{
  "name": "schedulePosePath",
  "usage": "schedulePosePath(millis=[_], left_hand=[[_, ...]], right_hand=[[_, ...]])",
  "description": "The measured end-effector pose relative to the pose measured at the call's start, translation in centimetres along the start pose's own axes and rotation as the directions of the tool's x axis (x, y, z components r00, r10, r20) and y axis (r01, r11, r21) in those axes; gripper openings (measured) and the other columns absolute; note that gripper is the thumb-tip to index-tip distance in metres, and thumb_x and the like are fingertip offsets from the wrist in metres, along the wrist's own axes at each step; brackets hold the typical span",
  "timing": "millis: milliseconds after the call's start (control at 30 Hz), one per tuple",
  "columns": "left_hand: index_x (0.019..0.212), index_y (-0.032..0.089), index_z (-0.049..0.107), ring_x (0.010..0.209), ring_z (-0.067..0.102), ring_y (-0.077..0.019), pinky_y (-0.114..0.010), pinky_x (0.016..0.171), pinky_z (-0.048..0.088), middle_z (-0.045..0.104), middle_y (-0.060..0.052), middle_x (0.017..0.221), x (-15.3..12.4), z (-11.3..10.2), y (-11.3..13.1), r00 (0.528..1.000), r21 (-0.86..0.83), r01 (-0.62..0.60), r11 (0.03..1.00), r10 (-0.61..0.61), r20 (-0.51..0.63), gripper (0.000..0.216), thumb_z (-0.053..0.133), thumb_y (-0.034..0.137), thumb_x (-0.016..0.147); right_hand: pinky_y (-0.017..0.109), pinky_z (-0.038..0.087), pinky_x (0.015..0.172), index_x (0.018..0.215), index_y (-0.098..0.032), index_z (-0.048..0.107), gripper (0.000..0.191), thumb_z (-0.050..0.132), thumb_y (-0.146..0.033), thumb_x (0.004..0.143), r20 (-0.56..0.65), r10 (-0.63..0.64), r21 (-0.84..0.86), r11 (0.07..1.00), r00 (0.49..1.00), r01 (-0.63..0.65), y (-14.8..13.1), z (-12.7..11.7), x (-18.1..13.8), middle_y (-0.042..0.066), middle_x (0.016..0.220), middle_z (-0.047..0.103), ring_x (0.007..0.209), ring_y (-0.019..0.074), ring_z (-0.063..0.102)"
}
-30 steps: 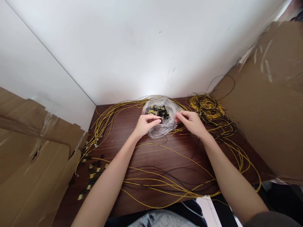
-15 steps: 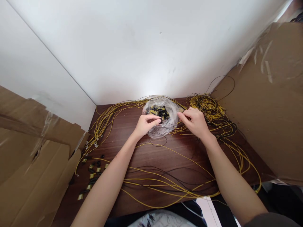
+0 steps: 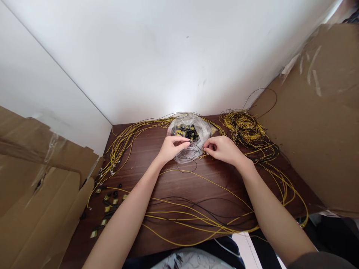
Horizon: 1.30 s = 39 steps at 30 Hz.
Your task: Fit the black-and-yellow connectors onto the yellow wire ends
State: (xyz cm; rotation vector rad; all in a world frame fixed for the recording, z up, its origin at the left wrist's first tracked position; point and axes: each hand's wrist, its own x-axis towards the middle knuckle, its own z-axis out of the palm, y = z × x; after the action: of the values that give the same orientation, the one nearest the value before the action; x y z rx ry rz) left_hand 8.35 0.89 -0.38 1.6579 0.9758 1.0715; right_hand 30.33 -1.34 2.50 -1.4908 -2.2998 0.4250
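Note:
My left hand (image 3: 173, 148) is closed in a pinch at the near rim of a clear plastic bag (image 3: 188, 156). A small black piece (image 3: 190, 142) shows at its fingertips. From there a thin black wire (image 3: 197, 146) runs to my right hand (image 3: 221, 148), which pinches it beside the bag's right side. Part of the wire hangs in a loop below the bag. Inside the bag lie several small black parts with yellow tags (image 3: 188, 131). Exactly how the wire meets the black piece is too small to tell.
Yellow wires (image 3: 120, 149) arc along the table's left and back. A tangled yellow and black wire pile (image 3: 245, 127) sits at the back right. More long wires (image 3: 193, 218) cross the front. Several tagged black parts (image 3: 107, 209) lie front left. Cardboard (image 3: 308, 123) and white panels enclose the table.
My right hand has moved left and slightly down, closer to my left hand and the bag. My left hand keeps its pinch in nearly the same place.

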Motion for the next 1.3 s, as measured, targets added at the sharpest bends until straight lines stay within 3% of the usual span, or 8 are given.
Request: schedulePosePath(millis=[167,367,600,1300], left_hand=[[0.082,0.013,0.073,0.063,0.062,-0.0145,-0.025,0.062,0.048,0.070,-0.006,0.072,0.0,0.0,0.2,1.000,-0.004,0.016,1.000,-0.016,-0.003,0.021,0.068,0.030,0.071],[0.083,0.011,0.073,0.063,0.063,-0.0156,-0.026,0.063,0.050,0.070,-0.007,0.071,-0.1,0.1,0.2,0.998,-0.038,0.053,0.998,-0.054,-0.023,0.025,0.069,0.032,0.070],[0.084,0.010,0.072,0.065,0.064,-0.0156,-0.026,0.065,0.051,0.071,-0.008,0.078,-0.1,0.2,-0.1,0.997,-0.074,0.072,0.995,-0.075,-0.036,0.026,0.069,0.032,0.070],[0.085,0.010,0.073,0.068,0.062,-0.0156,-0.026,0.065,0.048,0.071,-0.010,0.082,-0.1,0.1,0.0,1.000,-0.036,0.007,0.999,-0.008,-0.022,0.024,0.070,0.029,0.069]], right_hand=[[0.022,0.032,0.052,0.074,-0.018,0.068,0.013,0.056,-0.025,0.077,0.000,-0.013,0.060,0.998,1.000,0.013,0.1,-0.2,0.0,-0.001,0.061,0.063,0.054,0.0119,0.052],[0.022,0.030,0.050,0.061,-0.015,0.061,0.037,0.044,-0.034,0.088,0.000,-0.027,0.183,0.983,1.000,0.027,-0.7,-0.6,-0.1,-0.002,0.052,0.055,0.048,0.0095,0.044],[0.022,0.034,0.053,0.076,-0.015,0.067,0.025,0.053,-0.035,0.083,0.075,-0.077,0.325,0.945,0.994,0.049,-0.8,-0.1,0.0,-0.001,0.061,0.059,0.055,0.0107,0.047],[0.022,0.033,0.052,0.074,-0.016,0.068,0.023,0.055,-0.032,0.084,-0.125,-0.061,0.320,0.942,0.990,0.098,-1.0,0.3,0.1,0.000,0.063,0.062,0.053,0.0098,0.046]])
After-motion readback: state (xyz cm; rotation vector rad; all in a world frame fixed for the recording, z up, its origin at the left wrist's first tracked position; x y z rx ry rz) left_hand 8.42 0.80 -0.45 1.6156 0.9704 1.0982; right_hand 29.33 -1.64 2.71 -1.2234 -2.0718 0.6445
